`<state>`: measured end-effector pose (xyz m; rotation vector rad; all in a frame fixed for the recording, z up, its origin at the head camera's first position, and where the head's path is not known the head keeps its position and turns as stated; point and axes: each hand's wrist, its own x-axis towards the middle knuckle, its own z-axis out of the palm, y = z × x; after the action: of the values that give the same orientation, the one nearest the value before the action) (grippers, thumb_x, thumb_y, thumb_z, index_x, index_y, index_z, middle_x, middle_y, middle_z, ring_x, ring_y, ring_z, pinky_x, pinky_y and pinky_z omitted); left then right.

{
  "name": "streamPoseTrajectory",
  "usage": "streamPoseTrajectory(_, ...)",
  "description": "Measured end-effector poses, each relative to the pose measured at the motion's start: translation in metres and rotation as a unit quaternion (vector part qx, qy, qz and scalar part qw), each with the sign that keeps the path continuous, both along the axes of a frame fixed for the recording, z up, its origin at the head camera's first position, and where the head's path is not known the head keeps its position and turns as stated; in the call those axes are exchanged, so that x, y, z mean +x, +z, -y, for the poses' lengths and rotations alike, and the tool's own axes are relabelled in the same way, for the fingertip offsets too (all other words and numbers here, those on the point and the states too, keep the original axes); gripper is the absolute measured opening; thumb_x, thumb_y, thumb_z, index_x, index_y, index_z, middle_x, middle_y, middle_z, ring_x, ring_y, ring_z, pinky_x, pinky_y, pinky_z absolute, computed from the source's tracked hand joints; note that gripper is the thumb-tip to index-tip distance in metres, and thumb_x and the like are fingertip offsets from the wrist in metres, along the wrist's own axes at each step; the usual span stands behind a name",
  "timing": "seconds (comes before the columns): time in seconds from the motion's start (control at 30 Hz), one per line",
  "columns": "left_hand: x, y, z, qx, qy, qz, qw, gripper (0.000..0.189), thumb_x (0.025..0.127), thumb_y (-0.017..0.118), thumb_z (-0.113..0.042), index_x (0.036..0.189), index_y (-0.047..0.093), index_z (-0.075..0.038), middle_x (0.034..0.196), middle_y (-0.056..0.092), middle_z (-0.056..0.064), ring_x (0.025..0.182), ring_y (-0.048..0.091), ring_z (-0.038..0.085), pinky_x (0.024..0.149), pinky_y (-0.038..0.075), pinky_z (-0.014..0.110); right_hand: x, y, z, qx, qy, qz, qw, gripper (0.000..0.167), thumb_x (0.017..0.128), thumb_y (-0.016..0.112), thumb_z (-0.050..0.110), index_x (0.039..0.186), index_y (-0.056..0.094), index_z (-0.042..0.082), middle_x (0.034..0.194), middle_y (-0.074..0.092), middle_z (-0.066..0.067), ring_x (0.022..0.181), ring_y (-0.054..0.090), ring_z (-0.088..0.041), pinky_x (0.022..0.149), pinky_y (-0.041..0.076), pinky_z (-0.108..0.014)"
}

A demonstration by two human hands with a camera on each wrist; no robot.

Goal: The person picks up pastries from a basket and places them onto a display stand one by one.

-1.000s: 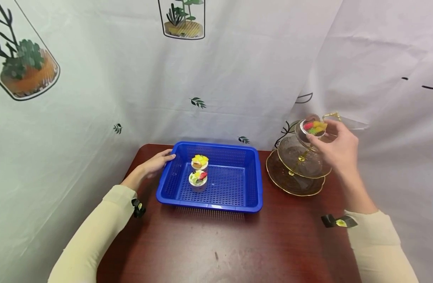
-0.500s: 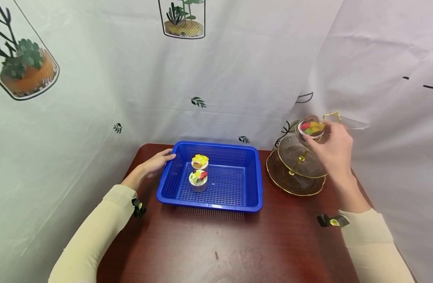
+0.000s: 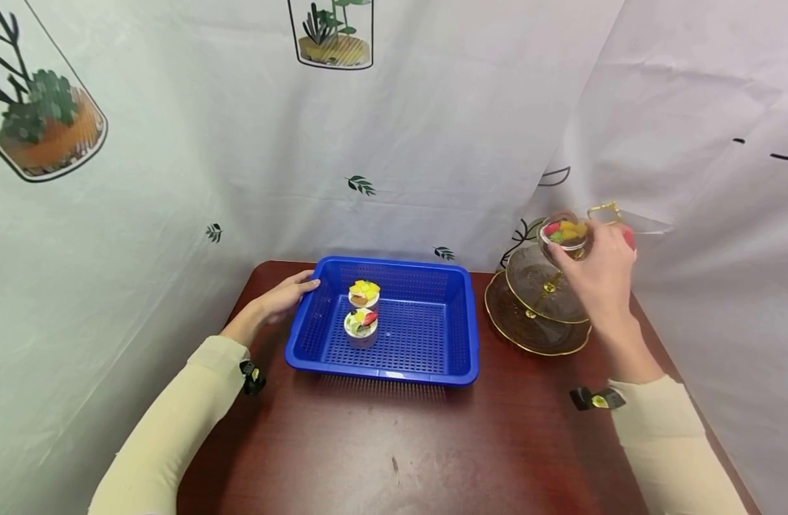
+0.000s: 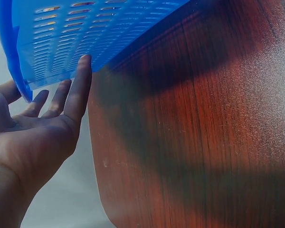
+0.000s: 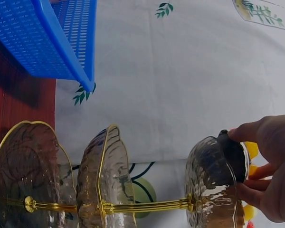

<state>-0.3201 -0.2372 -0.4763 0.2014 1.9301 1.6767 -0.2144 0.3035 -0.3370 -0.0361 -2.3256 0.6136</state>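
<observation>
Right of the frame, our right hand [image 3: 602, 268] pinches a fruit-topped cup [image 3: 566, 232] at the top bowl of the tiered stand [image 3: 529, 336]; whether it touches, we can't tell. Centre-left, our left hand [image 3: 280, 297] rests spread-fingered against the blue basket [image 3: 387, 375], two cups [image 3: 361, 329] inside.

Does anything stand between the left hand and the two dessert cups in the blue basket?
Yes: the blue basket's left wall. The left hand touches that side at the rim, while the rear cup and front cup stand inside.
</observation>
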Motion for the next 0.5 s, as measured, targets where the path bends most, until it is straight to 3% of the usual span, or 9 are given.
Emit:
streamPoseTrajectory(0.3, -0.0006, -0.0023, 0.0010, 0.000, 0.004, 0.001, 1.0000, 0.055, 0.110, 0.040, -0.029, 0.157, 0.020, -0.008, 0.141, 0.045, 0.032, 0.120, 0.055, 0.045, 0.085, 0.055, 0.046, -0.0013, 0.0010, 0.0006, 0.013, -0.013, 0.013, 0.9997, 0.050, 0.082, 0.082, 0.032, 0.105, 0.061, -0.007, 0.088, 0.055, -0.023, 0.090, 0.052, -0.044, 0.079, 0.032, -0.062)
streamPoseTrajectory(0.5, 0.0001, -0.0014, -0.0001, 0.002, 0.010, 0.004, 0.9999, 0.054, 0.110, 0.043, -0.030, 0.155, 0.023, -0.008, 0.140, 0.048, 0.029, 0.117, 0.057, 0.041, 0.086, 0.055, 0.047, -0.0004, 0.0037, 0.0001, 0.013, -0.017, 0.032, 0.9992, 0.053, 0.084, 0.080, 0.030, 0.113, 0.060, -0.009, 0.095, 0.055, -0.027, 0.095, 0.050, -0.047, 0.082, 0.032, -0.063)
